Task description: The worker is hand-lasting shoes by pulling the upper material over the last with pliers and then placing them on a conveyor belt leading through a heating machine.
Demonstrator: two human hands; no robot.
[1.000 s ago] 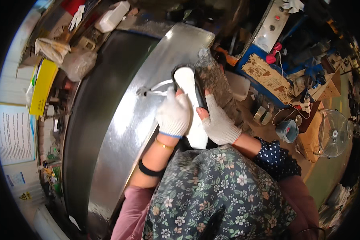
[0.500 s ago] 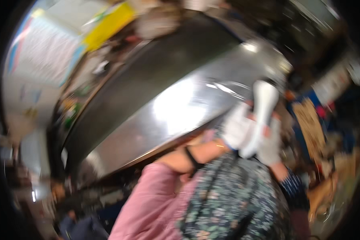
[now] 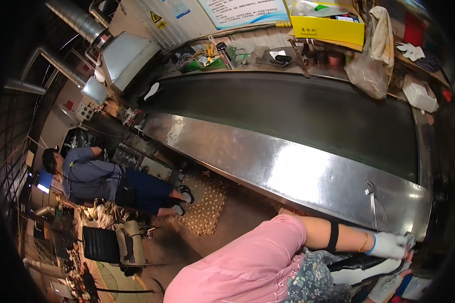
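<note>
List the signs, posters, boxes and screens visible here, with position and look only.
Poster: wall behind the belt, white with a blue band.
Warning sign: left of it, yellow triangle.
Yellow box: shelf behind the belt, rectangular.
White box: far right, small.
Screen: left edge, glowing blue.

- The left hand (image 3: 389,245), in a white glove, rests on the top of a white shoe sole (image 3: 369,272) at the lower right.
- The right hand (image 3: 387,288) is under the sole.
- A long steel conveyor (image 3: 288,166) with a dark belt runs behind.
- Another person (image 3: 101,179) bends at the left.
</note>
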